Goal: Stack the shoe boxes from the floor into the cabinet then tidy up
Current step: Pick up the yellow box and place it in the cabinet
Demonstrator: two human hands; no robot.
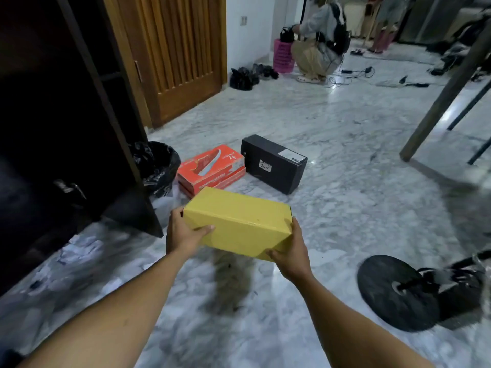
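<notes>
Forearms stretched forward, level. Left hand (183, 232) gripping the left end of the yellow shoe box (239, 221), thumb flat across the top. Right hand (289, 256) curled round the near right corner, fingers underneath. Box held above the marble floor (345, 208). Beyond, on the floor: stacked red shoe boxes (212, 168), black shoe box (273, 163) just beside, dark cabinet (66, 128) left.
</notes>
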